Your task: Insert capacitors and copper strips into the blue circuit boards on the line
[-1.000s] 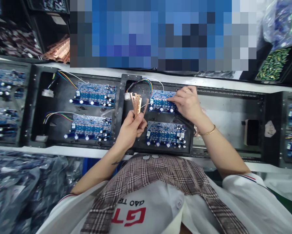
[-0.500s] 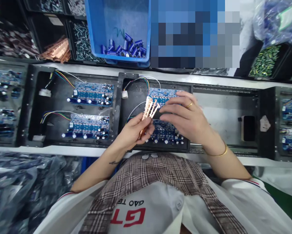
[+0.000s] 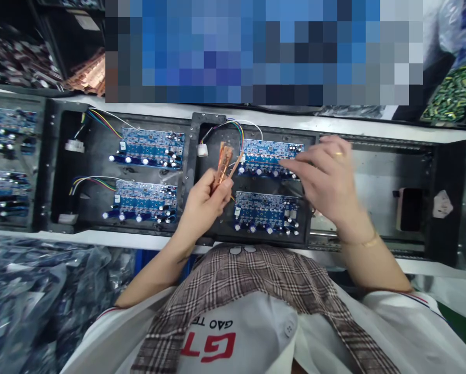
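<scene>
Several thin copper strips (image 3: 225, 158) stick up from my left hand (image 3: 205, 203), whose fingers are wrapped round their lower ends. This hand is over the left part of a black tray (image 3: 213, 228). My right hand (image 3: 328, 174), smeared by motion, hovers at the right end of the upper blue circuit board (image 3: 272, 150), thumb and fingertips close together. Whether anything is between those fingertips is too blurred to tell. Below lies a second blue circuit board (image 3: 266, 208), with capacitors along its near edge.
Another black tray (image 3: 88, 169) with two boards and coloured wires sits to the left. A dark rectangular object (image 3: 409, 209) lies at the right. Bins of copper strips (image 3: 88, 75) and green parts (image 3: 449, 96) stand behind. Bagged material (image 3: 42, 296) is at the lower left.
My left hand has shifted slightly left and the strips stand more upright. My right hand has moved right, away from the strips, and its fingers have drawn together. The whole view has shifted slightly.
</scene>
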{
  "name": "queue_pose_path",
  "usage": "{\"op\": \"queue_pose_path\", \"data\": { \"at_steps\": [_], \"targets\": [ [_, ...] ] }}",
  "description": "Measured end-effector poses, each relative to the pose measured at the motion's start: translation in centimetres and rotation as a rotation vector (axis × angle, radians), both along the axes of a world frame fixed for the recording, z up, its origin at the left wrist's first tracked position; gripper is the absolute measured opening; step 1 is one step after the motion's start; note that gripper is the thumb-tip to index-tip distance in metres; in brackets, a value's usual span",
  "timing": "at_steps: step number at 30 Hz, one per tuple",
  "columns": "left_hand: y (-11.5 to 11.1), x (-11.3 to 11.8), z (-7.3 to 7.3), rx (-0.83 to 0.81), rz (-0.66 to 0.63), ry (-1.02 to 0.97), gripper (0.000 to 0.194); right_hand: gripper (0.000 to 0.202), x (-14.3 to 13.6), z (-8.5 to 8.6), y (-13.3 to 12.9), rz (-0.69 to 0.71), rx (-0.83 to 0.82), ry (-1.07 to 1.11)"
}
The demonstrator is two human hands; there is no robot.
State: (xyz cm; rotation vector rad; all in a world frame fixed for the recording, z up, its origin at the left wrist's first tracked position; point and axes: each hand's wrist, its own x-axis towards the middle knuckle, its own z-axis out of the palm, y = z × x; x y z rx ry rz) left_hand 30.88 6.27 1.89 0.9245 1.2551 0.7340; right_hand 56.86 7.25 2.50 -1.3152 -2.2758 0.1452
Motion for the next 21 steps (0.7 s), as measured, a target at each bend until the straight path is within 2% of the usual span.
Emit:
{"op": "queue_pose_path", "data": {
  "at_steps": [3, 6, 15, 21],
  "targets": [
    [0.0, -0.5, -0.3, 0.058, 0.063, 0.083, 0.025, 0.038, 0.0, -3.2, 1.2, -0.014, -0.092, -0.050],
    [-0.4, -0.4, -0.3, 0.048, 0.051, 0.113, 0.021, 0.042, -0.3, -5.1, 1.5, -0.017, -0.125, -0.054],
    [-1.1, -0.4, -1.3, 0.024, 0.096, 0.022, 0.026, 0.041, 0.1, -6.1, 1.5, -0.012, -0.117, -0.038],
    [-1.9, -0.5, -1.3, -0.037, 0.140, -0.096, 0.028, 0.038, -0.1, -6.4, 1.4, -0.009, -0.110, -0.033]
  ]
}}
